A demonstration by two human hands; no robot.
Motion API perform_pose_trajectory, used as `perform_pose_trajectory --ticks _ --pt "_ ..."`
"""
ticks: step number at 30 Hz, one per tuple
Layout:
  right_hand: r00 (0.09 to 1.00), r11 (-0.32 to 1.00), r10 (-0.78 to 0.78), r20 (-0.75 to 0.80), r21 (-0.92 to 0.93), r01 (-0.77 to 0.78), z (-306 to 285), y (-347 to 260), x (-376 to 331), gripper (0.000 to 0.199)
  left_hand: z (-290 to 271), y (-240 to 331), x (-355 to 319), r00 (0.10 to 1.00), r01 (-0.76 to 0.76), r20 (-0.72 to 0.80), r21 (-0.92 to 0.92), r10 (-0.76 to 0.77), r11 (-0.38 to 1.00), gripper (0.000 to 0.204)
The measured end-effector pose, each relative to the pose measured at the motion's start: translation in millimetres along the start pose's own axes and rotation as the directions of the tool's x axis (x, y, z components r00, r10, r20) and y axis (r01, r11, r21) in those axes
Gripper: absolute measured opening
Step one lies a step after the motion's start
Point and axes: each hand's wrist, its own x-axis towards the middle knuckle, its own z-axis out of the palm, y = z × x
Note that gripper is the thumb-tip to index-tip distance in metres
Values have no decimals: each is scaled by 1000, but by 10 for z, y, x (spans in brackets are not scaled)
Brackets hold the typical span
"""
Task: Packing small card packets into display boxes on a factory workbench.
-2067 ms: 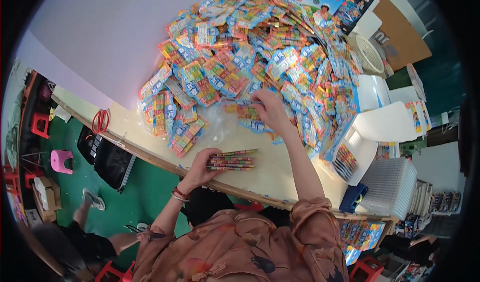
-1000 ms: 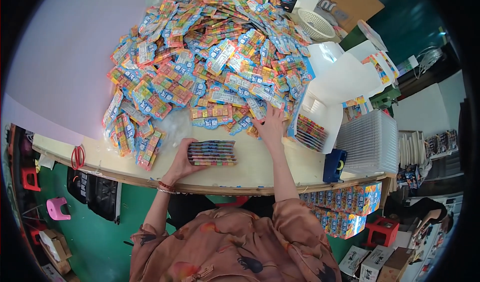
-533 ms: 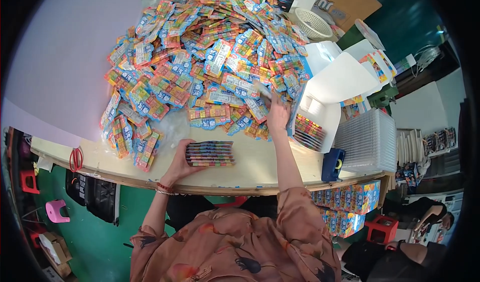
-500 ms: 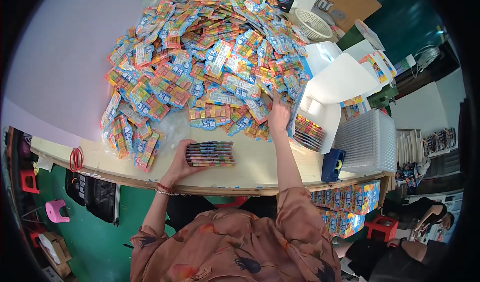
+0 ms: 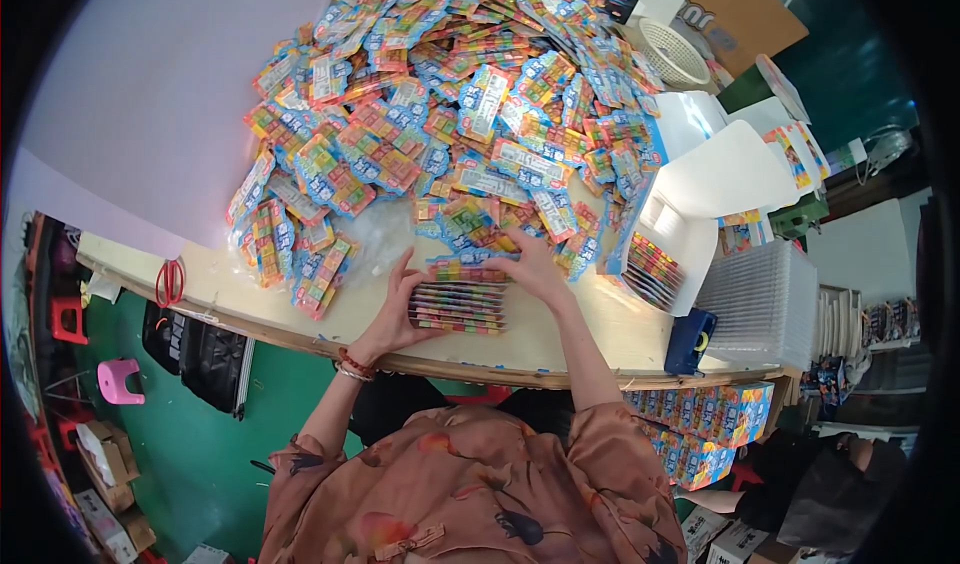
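At the table's near edge, my left hand is closed round the left end of a neat stack of colourful packets standing on edge. My right hand pinches one more flat packet by its right end, just behind the stack. The fingers of my left hand reach up close to that packet; whether they touch it I cannot tell. Beyond both hands spreads a big loose pile of the same packets, blue-edged with multicoloured blocks, some showing pale backs.
Right of the pile stands an open white-lined box with a row of packets inside. Beside it are stacked clear plastic trays and a blue tape dispenser. Red scissors lie at the left edge. Another person sits at lower right.
My right hand has come back from the pile to the stack, bringing a packet. My left hand keeps hold of the stack, its fingers now raised higher. The whole view has shifted slightly.
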Motion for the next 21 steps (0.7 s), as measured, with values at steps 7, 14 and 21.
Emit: perform_pose_trajectory --ticks 7,14,21 --pt "995 971 41 96 230 -62 251 86 -34 26 -21 -116 -71 999 10 31 82 -12 997 87" --pt "892 868 443 -96 293 -400 -33 95 113 21 44 -180 -113 993 116 9 -185 -116 976 91" --pt "902 919 393 180 -82 -385 -628 -274 392 24 -43 -144 -63 995 91 44 -42 -89 995 91"
